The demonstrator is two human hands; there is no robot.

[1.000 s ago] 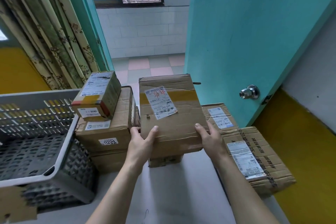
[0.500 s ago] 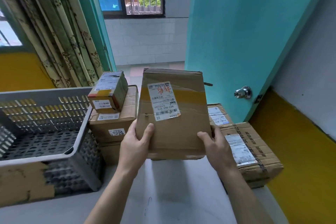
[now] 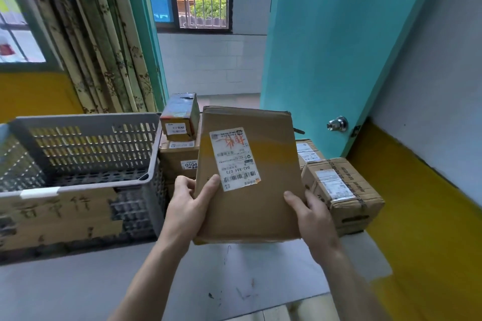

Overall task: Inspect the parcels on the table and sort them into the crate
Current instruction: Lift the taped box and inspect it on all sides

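Flat parcel [image 3: 250, 177] raised above the desk [image 3: 78, 289], tilted label-forward; left hand [image 3: 187, 206] and right hand [image 3: 310, 219] form the grip, each grasping a lower side edge, thumbs on the front. Grey crate [image 3: 86, 154] stands left of the grip.

We see only two bare forearms and their hands. The left hand [image 3: 186, 206] and the right hand [image 3: 314, 219] wear no gloves, rings or bands that we can make out. Both forearms are uncovered from the bottom edge of the view up to the wrists; no sleeve or cuff shows on either arm. We see no watch or strap at either wrist. The fingers [image 3: 294, 198] are bare, with short nails where these show.
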